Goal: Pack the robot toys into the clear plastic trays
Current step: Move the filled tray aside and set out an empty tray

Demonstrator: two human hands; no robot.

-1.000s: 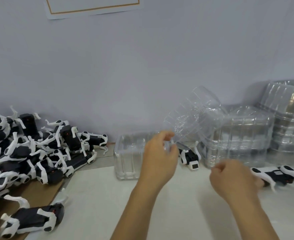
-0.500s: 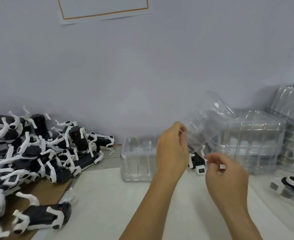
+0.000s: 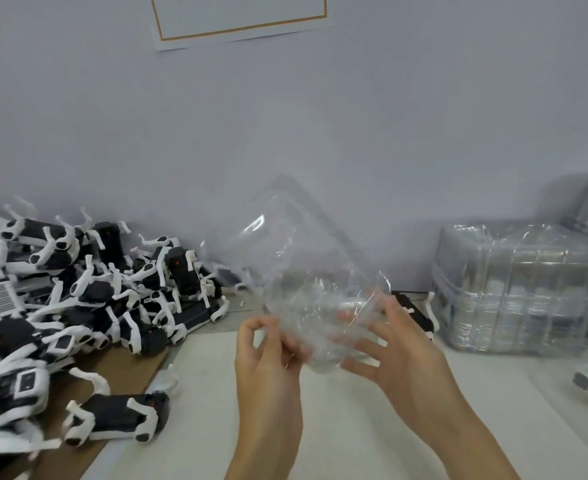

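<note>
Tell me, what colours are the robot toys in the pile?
Black bodies with white legs, seen in the head view: robot toys.

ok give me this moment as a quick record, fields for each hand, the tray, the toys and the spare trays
left hand: fingers pinch the near edge of the clear tray
right hand: fingers spread, holding the tray's other side
clear tray: held up off the table, tilted, no toy in it
robot toys: black and white, heaped on the left
spare trays: stacked on the right by the wall
table: pale top
</note>
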